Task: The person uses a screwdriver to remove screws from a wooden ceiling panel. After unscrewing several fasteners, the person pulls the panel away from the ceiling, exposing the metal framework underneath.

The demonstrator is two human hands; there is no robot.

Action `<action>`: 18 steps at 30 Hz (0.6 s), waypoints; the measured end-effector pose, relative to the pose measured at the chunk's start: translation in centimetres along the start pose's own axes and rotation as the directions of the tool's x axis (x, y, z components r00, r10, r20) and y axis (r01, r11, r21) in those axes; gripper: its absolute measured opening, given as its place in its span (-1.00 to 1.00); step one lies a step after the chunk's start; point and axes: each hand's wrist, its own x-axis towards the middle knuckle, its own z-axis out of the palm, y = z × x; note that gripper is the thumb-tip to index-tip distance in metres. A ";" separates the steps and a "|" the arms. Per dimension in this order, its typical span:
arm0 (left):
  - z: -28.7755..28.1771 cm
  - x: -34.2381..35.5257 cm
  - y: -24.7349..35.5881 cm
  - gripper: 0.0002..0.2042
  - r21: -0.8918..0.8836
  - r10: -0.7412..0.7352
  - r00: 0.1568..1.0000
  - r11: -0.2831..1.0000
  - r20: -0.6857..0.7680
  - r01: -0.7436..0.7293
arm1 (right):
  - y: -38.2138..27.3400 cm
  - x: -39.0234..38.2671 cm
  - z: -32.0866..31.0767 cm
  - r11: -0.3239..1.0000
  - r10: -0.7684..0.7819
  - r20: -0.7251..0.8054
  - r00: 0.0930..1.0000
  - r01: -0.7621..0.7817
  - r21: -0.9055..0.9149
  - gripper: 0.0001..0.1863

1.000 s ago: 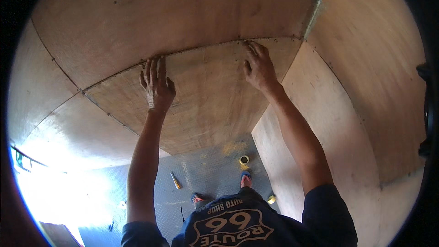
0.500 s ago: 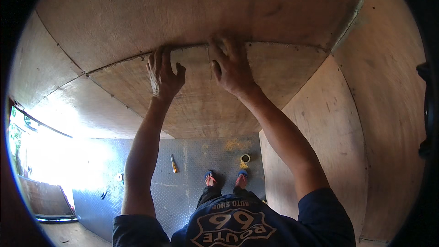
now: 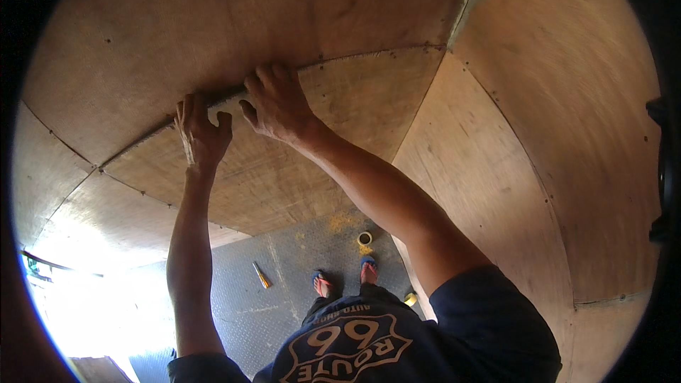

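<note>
Both hands are raised against a plywood wall, at the horizontal seam between the upper panel point(image 3: 213, 14) and the lower panel point(image 3: 277, 177). My left hand point(image 3: 202, 131) touches the seam left of centre, fingers pointing up and slightly apart, thumb out to the side. Just right of it and a little higher, my right hand point(image 3: 277, 106) has its fingertips at the same seam, fingers apart and slightly bent, thumb spread. I make out no tool in either hand. The seam under the fingers is partly hidden by them.
A plywood side wall point(image 3: 546, 99) stands at the right. On the metal floor point(image 3: 259, 319) by my feet point(image 3: 320, 285) lie a yellow-handled tool point(image 3: 262, 276), a tape roll point(image 3: 364, 238), a yellow roll point(image 3: 411, 299) and sawdust. Bright glare fills the lower left.
My right hand has slid leftward along the seam, closing most of the gap to my left hand. The view has swung, shifting the walls and floor in the picture.
</note>
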 end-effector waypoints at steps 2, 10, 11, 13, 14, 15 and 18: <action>-0.3 0.2 -0.1 -0.68 0.007 0.017 1.000 1.000 0.012 -0.017 | -0.4 0.5 -0.1 0.999 0.022 0.041 0.999 -0.020 -0.050 -0.50; -0.3 1.0 0.1 -0.64 -0.019 0.014 1.000 1.000 0.016 -0.014 | -0.2 1.0 -0.1 0.994 0.021 0.053 0.998 -0.016 -0.107 -0.42; -0.4 1.0 0.1 -0.63 -0.020 0.017 1.000 1.000 0.017 -0.016 | -0.3 1.2 -0.1 0.996 0.064 0.116 0.991 -0.056 -0.075 -0.41; -0.6 0.9 -0.1 -0.63 -0.024 0.000 0.999 1.000 0.054 0.002 | -0.4 1.5 -0.2 0.995 0.080 0.157 0.984 -0.071 -0.064 -0.40; -0.8 0.9 -0.1 -0.63 -0.036 -0.014 0.997 0.999 0.082 0.017 | -0.4 1.5 -0.4 0.996 0.063 0.138 0.988 -0.053 -0.077 -0.40; -0.9 0.8 -0.1 -0.63 -0.005 -0.011 0.997 1.000 0.083 0.012 | -0.5 1.2 -0.7 0.995 0.053 0.139 0.989 -0.040 -0.088 -0.41; -1.0 0.8 0.0 -0.64 0.037 -0.022 0.994 0.999 0.104 0.018 | -0.4 -1.3 -1.9 0.997 -0.007 0.026 1.000 0.005 0.074 -0.43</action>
